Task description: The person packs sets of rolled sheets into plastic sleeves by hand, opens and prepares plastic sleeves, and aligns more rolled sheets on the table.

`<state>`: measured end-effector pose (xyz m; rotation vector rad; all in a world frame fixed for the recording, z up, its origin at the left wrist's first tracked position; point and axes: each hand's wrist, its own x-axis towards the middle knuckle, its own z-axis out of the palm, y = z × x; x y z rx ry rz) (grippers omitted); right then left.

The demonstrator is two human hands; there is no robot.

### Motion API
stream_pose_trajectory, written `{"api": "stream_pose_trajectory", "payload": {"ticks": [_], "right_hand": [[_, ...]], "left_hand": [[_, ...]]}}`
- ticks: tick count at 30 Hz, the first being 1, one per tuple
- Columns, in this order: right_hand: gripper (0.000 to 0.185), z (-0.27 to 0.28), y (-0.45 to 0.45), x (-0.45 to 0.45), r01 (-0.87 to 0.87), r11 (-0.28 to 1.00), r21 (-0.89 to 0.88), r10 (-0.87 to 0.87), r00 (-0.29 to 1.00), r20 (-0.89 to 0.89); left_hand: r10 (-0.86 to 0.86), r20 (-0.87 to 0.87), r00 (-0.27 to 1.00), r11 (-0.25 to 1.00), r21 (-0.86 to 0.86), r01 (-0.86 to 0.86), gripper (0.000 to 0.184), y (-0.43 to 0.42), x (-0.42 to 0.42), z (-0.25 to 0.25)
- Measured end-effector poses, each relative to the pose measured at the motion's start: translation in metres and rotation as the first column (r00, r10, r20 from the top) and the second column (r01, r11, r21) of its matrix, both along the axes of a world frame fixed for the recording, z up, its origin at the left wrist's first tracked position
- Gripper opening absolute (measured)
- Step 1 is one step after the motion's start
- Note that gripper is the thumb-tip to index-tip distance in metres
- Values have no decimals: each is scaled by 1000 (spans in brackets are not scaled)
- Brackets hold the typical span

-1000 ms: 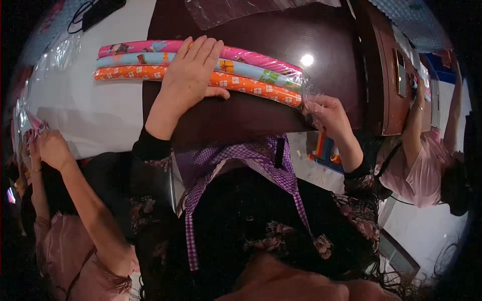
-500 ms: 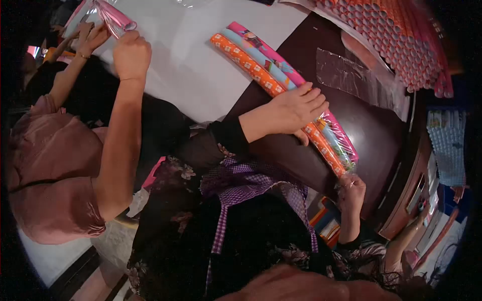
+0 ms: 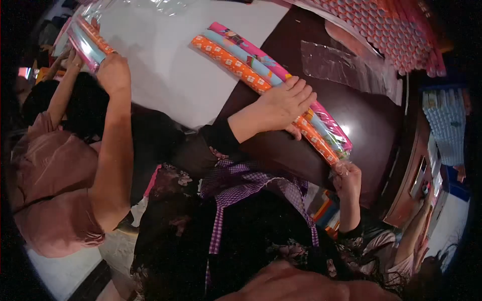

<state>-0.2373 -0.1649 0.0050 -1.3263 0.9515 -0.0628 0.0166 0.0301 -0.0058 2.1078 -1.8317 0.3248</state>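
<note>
Three wrapped paper rolls, a pink roll [image 3: 231, 35], a light blue roll [image 3: 240, 51] and an orange roll [image 3: 226, 60], lie side by side in clear film across the dark tabletop and white surface. My left hand [image 3: 276, 108] lies flat across their middle, fingers extended, with the thumb at the orange roll's near side. At the rolls' lower right end, my right hand [image 3: 348, 180] has its fingers closed on the gathered clear plastic [image 3: 343, 167].
Many stacked rolls [image 3: 376, 30] stand at the upper right. A flat clear plastic sleeve [image 3: 331, 62] lies on the dark tabletop [image 3: 371, 120]. At left, a co-worker's hand [image 3: 114, 72] holds wrapped rolls [image 3: 88, 45] over the white surface [image 3: 165, 65].
The view has turned, so the rolls now slant down to the right and the stacked rolls show. My left hand stays flat on the rolls, my right at the plastic end. The co-worker's rolls have shifted.
</note>
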Motion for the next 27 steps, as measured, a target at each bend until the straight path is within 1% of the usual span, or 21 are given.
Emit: {"api": "stream_pose_trajectory", "payload": {"ticks": [1,3,4,5,7,8,9,11,12,14,15,19,21,22,24,25,27], "right_hand": [[12,5,0,1,40,999,-3,-40,999,-7],[21,14,0,2,-43,998,50,44,999,-17],[22,8,-3,-4,-43,996,73,44,999,-14],[23,3,-8,-12,-45,994,98,46,999,-7],[25,4,-13,-19,-51,999,-6,52,999,16],[28,7,-13,-24,-7,999,39,5,999,35],[28,11,-12,-25,38,999,32,-39,999,29],[32,22,-4,-20,74,996,41,-77,994,81],[32,23,-3,-21,108,993,41,-110,991,80],[43,21,-6,-22,70,994,82,-80,989,125],[43,17,-11,-24,33,989,142,-50,991,120],[45,17,-5,-22,69,977,202,-104,980,167],[45,12,-8,-27,-13,973,232,-30,984,178],[45,12,-6,-28,-8,971,237,-34,984,174],[47,15,-5,-29,-76,980,186,38,980,197],[47,18,-3,-28,-76,979,190,38,980,195],[54,25,5,-24,-72,977,202,50,992,116]], "left_hand": [[-3,-27,1000,1000,-15,3,103,-1,0,1],[-2,-55,998,999,36,4,104,-2,0,5],[-10,-46,999,1000,7,10,105,-2,0,-1],[3,-37,999,1000,24,-2,106,-3,-3,2],[14,-23,1000,999,48,-13,106,-4,-4,5],[0,-42,999,999,38,2,106,-4,1,0],[-3,-33,999,999,38,4,106,-5,1,1],[21,-13,1000,998,63,-20,106,-6,0,0],[26,3,1000,995,93,-26,108,-6,-2,7],[-1,27,1000,998,65,-1,107,-7,-3,6],[7,51,999,999,43,-9,106,-8,-2,5],[1,51,999,999,40,-3,105,-9,-2,4],[2,53,999,999,49,-4,106,-9,-3,5],[3,50,999,999,52,-6,106,-9,-2,5],[5,48,999,998,55,-8,106,-10,-2,6],[9,49,999,998,54,-12,106,-10,-3,6],[12,52,999,998,56,-14,106,-10,-2,4]]}}
